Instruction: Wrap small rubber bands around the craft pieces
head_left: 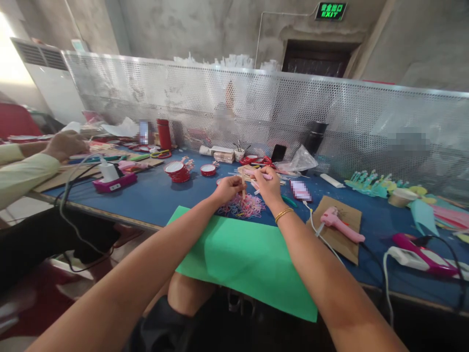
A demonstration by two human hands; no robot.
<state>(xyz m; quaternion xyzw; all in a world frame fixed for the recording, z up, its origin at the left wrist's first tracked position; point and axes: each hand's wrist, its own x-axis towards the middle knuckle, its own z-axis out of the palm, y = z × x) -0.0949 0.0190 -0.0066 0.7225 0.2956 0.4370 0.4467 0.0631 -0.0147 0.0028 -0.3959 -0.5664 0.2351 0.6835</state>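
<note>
Between the thumb and fingers of my left hand (230,189), a flat wooden craft stick (243,183) stands nearly upright. Close beside it, my right hand (269,188) is closed around a slim pink pen-like tool (267,176); its exact kind is too small to make out. Below both hands lies a tangled pile of thin pink and blue strands (247,208). A green sheet (245,249) hangs over the table's front edge under my forearms. More wooden sticks (247,171) lie just behind my hands.
To the right, a pink glue gun (339,225) rests on brown cardboard (346,249), near a magenta power strip (427,256). Red-rimmed tape rolls (178,172) stand left. Another person's hand (68,143) works at far left. A perforated metal screen (205,93) borders the back.
</note>
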